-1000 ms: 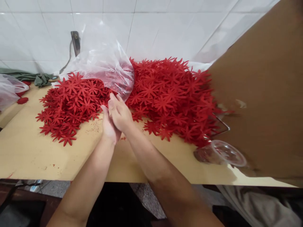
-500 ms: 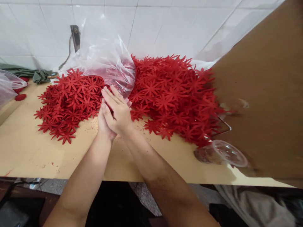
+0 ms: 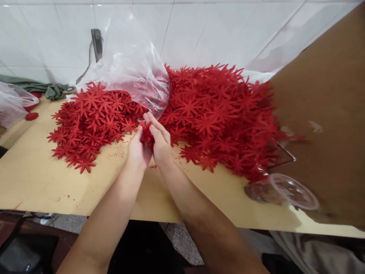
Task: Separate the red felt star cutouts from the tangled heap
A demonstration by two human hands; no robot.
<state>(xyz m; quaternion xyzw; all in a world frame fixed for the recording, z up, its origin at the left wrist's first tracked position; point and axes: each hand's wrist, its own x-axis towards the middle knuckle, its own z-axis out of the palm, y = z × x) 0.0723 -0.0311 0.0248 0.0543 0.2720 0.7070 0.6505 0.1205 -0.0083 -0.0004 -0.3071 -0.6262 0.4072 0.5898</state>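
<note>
A big heap of red star-shaped flower cut-outs lies on the tan table, with a smaller heap to its left. My left hand and my right hand are pressed together in front of the heaps. Between their palms they hold a small bunch of red flower cut-outs, which pokes out at the fingertips. A clear plastic bag stands just behind my hands, between the two heaps.
A large brown cardboard sheet rises at the right. A clear plastic cup lies on its side near the table's front right. A second plastic bag and green cloth sit at the far left. White tiled wall behind.
My hands have parted slightly at the fingertips, and a bunch of red cut-outs now shows between the palms. The view has shifted a little to the left.
</note>
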